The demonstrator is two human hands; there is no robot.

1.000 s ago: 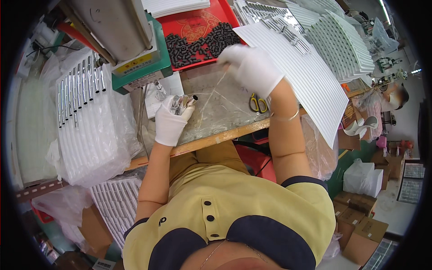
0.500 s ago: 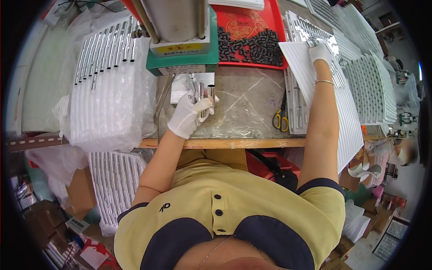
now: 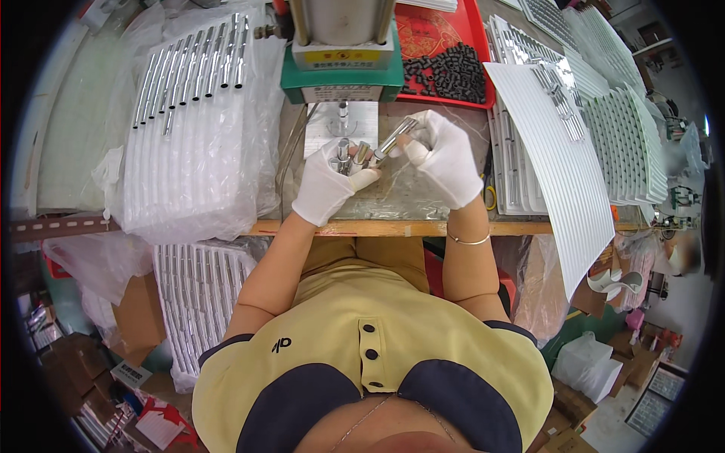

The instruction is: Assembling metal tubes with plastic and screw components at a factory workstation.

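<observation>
My left hand (image 3: 326,185), in a white glove, is closed around a few short, shiny metal tubes (image 3: 361,153) above the near middle of the bench. Facing it, my right hand (image 3: 447,160), also gloved, pinches a slanted chrome tube (image 3: 396,139). This tube's lower end comes close to the tubes in my left hand; whether they touch, I cannot tell. Just beyond my left hand a metal post (image 3: 343,113) stands on a white plate (image 3: 364,119), in front of the green press base (image 3: 344,84).
A red tray (image 3: 488,45) of black fittings (image 3: 453,72) stands behind right. Chrome tubes (image 3: 198,64) lie on a plastic-wrapped ridged stack (image 3: 181,174) at left. Tilted white ridged sheets (image 3: 563,174) overhang the bench's right front edge. Yellow scissor handles (image 3: 491,198) show beside them.
My right hand has come from the tubes on the right-hand sheets to the middle, now holding a tube beside my left hand. The left still holds its tubes. The view has shifted slightly.
</observation>
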